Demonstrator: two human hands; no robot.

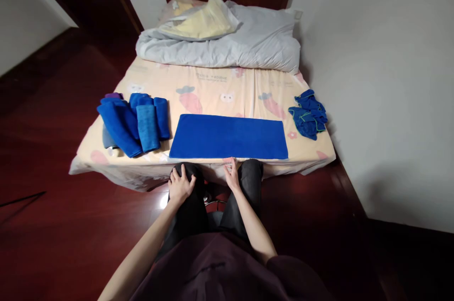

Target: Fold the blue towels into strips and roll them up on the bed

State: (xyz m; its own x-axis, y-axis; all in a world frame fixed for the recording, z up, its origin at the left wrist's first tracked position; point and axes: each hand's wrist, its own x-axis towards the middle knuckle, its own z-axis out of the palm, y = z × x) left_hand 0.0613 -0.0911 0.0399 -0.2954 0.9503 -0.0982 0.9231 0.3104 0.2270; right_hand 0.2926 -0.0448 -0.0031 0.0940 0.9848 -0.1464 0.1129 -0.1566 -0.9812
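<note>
A flat blue towel (229, 137) lies spread out along the near edge of the bed, its long side towards me. My left hand (181, 184) rests on my left knee with its fingers spread, holding nothing. Just in front of the towel's near edge is my right hand (231, 176), beside my right knee, fingers apart and nothing in it. To the left of the towel sits a pile of rolled or folded blue towels (122, 124), one of them a lighter blue (148, 127). Crumpled blue cloths with green edging (308, 114) lie on the right.
The bed (156, 79) has a patterned sheet with carrots. At its far end lie a grey quilt (255, 46) and a pale yellow pillow (205, 20). A white wall (383, 79) stands to the right; dark red floor (53, 126) is on the left.
</note>
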